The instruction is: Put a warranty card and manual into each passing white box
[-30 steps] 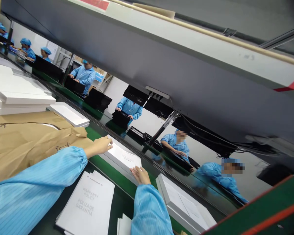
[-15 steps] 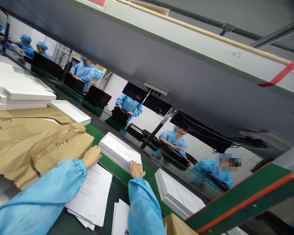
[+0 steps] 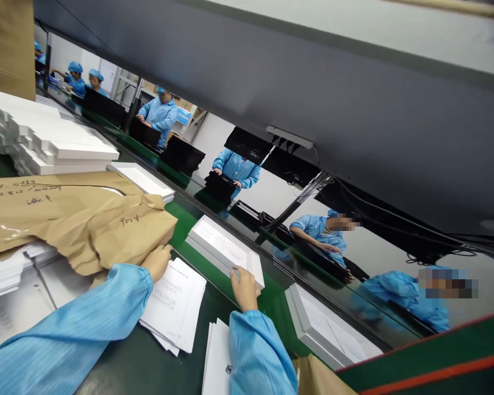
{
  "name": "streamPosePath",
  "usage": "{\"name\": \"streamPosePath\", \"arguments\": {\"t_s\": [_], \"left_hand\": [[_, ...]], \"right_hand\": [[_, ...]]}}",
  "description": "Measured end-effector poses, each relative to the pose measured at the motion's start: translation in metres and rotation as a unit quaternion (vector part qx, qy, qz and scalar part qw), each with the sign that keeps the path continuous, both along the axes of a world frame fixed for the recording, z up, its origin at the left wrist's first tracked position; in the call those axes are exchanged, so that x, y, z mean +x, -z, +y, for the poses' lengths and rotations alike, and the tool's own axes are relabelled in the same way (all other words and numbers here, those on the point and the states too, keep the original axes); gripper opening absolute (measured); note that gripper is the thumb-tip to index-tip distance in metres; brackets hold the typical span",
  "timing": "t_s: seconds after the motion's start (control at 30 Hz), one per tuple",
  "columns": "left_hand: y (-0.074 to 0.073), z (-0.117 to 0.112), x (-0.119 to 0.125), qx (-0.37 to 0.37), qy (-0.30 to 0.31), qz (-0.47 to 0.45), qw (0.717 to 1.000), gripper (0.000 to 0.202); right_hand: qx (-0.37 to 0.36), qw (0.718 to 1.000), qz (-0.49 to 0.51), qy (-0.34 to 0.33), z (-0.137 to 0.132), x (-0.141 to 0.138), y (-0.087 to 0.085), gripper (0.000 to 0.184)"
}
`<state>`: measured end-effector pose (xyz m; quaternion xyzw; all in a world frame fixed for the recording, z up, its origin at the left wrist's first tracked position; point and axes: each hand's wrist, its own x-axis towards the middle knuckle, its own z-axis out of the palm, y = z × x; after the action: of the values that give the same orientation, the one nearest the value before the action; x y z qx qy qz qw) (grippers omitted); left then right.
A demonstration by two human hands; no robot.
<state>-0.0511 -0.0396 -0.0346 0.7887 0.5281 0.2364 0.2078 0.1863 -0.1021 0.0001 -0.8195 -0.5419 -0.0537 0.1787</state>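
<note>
My right hand [image 3: 243,285] grips the near right edge of a flat white box [image 3: 220,244] that lies on the green conveyor belt [image 3: 187,216]. My left hand [image 3: 156,262] is at the far edge of a stack of white warranty booklets [image 3: 175,302], its fingers curled onto the top one. That hand sits right against the edge of a crumpled brown paper wrapping [image 3: 86,219]. Both my arms are in blue sleeves.
A second white box [image 3: 329,329] lies further right on the belt and a third [image 3: 142,180] further left. Stacked white boxes [image 3: 57,145] stand at the far left. More leaflets [image 3: 216,362] lie near me. A grey shelf [image 3: 271,82] hangs overhead. Several people in blue [image 3: 236,167] work opposite.
My left hand left the box's left corner and came back to the booklet stack. My right hand stayed on the box's near edge. The view swung left and down.
</note>
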Motion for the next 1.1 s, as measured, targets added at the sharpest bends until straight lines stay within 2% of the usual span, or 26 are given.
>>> {"name": "streamPosePath", "arguments": {"t_s": [0.17, 0.27, 0.33, 0.47, 0.57, 0.67, 0.77, 0.87, 0.93, 1.0, 1.1], "left_hand": [[-0.006, -0.005, -0.016, -0.008, 0.009, -0.004, 1.000, 0.027], [-0.009, -0.005, -0.019, -0.018, 0.021, -0.024, 0.999, 0.027], [-0.008, -0.005, -0.018, -0.021, 0.043, -0.055, 0.997, 0.027], [-0.002, -0.004, -0.009, -0.042, 0.097, -0.143, 0.984, 0.027], [0.001, -0.002, -0.001, -0.086, 0.128, -0.226, 0.962, 0.029], [0.002, -0.001, 0.002, -0.141, 0.163, -0.263, 0.940, 0.028], [0.003, 0.000, 0.002, -0.232, 0.206, -0.331, 0.891, 0.030], [0.006, -0.001, 0.005, -0.332, 0.243, -0.420, 0.809, 0.034], [0.009, -0.001, 0.009, -0.341, 0.246, -0.449, 0.789, 0.034], [0.011, -0.003, 0.012, -0.302, 0.229, -0.452, 0.808, 0.034], [0.011, -0.006, 0.015, -0.195, 0.205, -0.404, 0.870, 0.034]], "right_hand": [[-0.003, 0.990, 0.033, -0.134, -0.043, -0.074, 0.018, 0.028], [-0.031, 0.980, 0.056, -0.191, -0.072, -0.104, 0.034, 0.031], [-0.021, 0.979, 0.074, -0.188, -0.086, -0.110, 0.044, 0.033], [0.033, 0.986, 0.101, -0.132, -0.097, -0.101, 0.058, 0.035], [0.028, 0.988, 0.101, -0.111, -0.098, -0.098, 0.064, 0.037], [0.018, 0.990, 0.102, -0.100, -0.097, -0.101, 0.066, 0.040], [0.016, 0.989, 0.123, -0.085, -0.095, -0.104, 0.067, 0.044], [0.046, 0.982, 0.163, -0.086, -0.094, -0.102, 0.068, 0.047], [0.096, 0.973, 0.185, -0.095, -0.094, -0.101, 0.067, 0.047], [0.151, 0.963, 0.199, -0.098, -0.094, -0.102, 0.064, 0.046], [0.210, 0.943, 0.244, -0.084, -0.094, -0.105, 0.058, 0.047]]}}
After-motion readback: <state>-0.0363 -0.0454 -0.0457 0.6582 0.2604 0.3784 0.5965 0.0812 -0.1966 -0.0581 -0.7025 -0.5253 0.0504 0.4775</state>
